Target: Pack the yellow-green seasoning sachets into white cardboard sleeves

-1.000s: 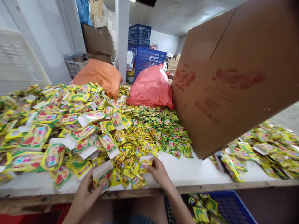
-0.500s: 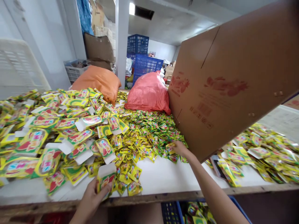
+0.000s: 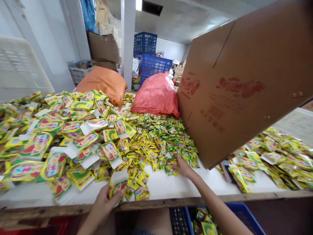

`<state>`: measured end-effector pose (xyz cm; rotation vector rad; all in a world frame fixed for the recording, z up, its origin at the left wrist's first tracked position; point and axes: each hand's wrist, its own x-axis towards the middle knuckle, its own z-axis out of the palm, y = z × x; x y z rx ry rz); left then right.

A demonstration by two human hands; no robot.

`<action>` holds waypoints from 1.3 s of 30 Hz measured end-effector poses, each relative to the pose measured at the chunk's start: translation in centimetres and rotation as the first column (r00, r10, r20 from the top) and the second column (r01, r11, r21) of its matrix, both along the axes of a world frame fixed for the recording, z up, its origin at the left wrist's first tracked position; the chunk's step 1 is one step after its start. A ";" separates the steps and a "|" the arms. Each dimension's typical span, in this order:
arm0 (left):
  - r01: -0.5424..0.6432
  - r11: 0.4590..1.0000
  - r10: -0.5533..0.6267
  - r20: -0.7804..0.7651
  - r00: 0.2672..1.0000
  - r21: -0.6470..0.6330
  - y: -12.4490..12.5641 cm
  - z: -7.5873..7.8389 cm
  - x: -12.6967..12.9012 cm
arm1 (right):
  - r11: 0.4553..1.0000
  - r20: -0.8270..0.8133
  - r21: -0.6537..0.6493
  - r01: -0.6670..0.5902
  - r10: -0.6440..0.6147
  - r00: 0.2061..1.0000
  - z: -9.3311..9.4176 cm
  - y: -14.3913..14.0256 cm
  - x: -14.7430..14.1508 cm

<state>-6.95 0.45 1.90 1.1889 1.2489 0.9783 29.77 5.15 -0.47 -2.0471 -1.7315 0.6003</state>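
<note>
My left hand [image 3: 105, 199] grips a small yellow-and-green carton [image 3: 118, 186] with a watermelon picture, its white end flap standing up. My right hand [image 3: 184, 167] reaches over the front of a heap of small green and yellow sachets [image 3: 168, 130]; its thumb and fingers close around a sachet [image 3: 174, 162] there. Partly hidden by the fingers, the exact number held is unclear. Loose yellow sachets [image 3: 142, 178] lie just right of the carton. To the left spreads a large pile of similar cartons [image 3: 36, 145], several with raised flaps.
A big cardboard box [image 3: 227, 88] leans at the right, with more packets [image 3: 281, 160] and a phone-like object [image 3: 229, 173] beyond it. Orange [image 3: 105, 81] and red [image 3: 156, 93] sacks stand behind the heap. Under the table edge [image 3: 156, 205] sits a blue crate [image 3: 244, 215] with packets inside.
My right hand has moved slightly left and toward me, among the sachets at the heap's front edge. My left hand with the carton has shifted a little right in view.
</note>
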 end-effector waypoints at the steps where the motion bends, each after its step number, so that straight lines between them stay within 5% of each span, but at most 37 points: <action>1: 0.011 1.000 -0.011 -0.001 1.000 -0.010 0.0 0.0 0.1 | 1.000 -0.029 0.023 0.012 -0.011 1.000 -0.2 0.0 -0.2; 8: 0.146 0.989 -0.146 0.019 0.989 0.029 0.1 0.4 1.3 | 0.974 -0.221 0.199 0.106 -0.061 0.973 1.2 -1.8 -2.9; 15: 0.388 0.865 -0.414 0.018 0.910 0.319 0.5 4.1 6.9 | 0.958 -0.513 0.256 -0.132 0.251 0.821 4.3 -4.2 -10.7; 20: 0.335 0.906 -0.318 -0.105 0.942 0.259 -0.3 2.0 7.7 | 0.931 -0.757 0.212 0.296 -0.035 0.652 2.0 -4.5 -13.5; 23: 0.302 0.933 -0.304 -0.015 0.952 0.194 -0.8 1.0 7.4 | 0.889 -0.835 0.142 0.436 -0.129 0.535 1.9 -4.6 -14.4; 25: 0.289 0.952 -0.299 0.103 0.949 0.098 -0.8 1.0 7.3 | 0.818 -0.829 0.172 0.549 -0.181 0.529 3.2 -4.5 -15.0; 28: 0.308 0.950 -0.290 0.206 0.935 -0.059 -0.5 1.3 7.4 | 0.642 -0.774 0.347 0.684 -0.215 0.595 5.8 -4.2 -16.0; 30: 0.333 0.938 -0.299 0.263 0.917 -0.098 -0.4 1.4 7.6 | 0.613 -0.701 0.486 0.623 -0.152 0.697 6.9 -4.0 -16.8; 34: 0.379 0.920 -0.317 0.388 0.866 -0.095 -0.4 0.9 7.4 | 0.724 -0.386 0.659 0.205 0.092 0.918 6.5 -3.9 -17.3; 39: 0.415 0.899 -0.329 0.408 0.852 -0.143 -0.6 0.1 6.8 | 0.719 -0.019 0.677 -0.160 0.235 0.972 6.0 -4.0 -15.9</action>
